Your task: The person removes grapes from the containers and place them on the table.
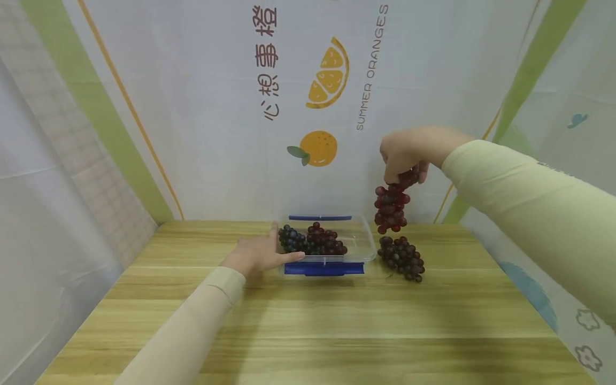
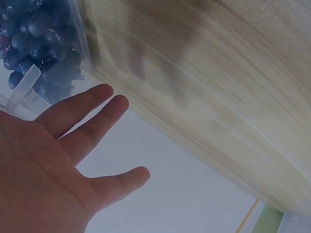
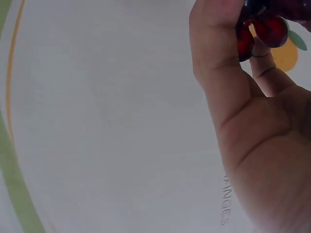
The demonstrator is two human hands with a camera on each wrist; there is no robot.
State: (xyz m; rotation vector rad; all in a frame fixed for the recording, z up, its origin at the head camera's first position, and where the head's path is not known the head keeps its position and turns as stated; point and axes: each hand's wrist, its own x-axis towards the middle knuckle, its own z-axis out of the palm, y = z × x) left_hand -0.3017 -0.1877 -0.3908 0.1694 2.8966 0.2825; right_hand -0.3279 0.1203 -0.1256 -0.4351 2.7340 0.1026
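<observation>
My right hand (image 1: 406, 155) grips a bunch of red grapes (image 1: 391, 208) by its upper end, and the bunch hangs in the air right of the container. In the right wrist view, red grapes (image 3: 272, 31) show between the thumb and fingers. My left hand (image 1: 262, 251) rests with fingers spread at the left end of a clear plastic container (image 1: 358, 240) with blue side clips. Inside the container lie a bunch of dark blue grapes (image 1: 291, 239) at the left and a bunch of dark red grapes (image 1: 324, 240) beside it.
Just right of the container, another dark grape bunch (image 1: 401, 259) lies on the wooden table (image 1: 337, 331), below the hanging one. A white curtain (image 1: 216, 133) with orange prints stands behind the table's back edge.
</observation>
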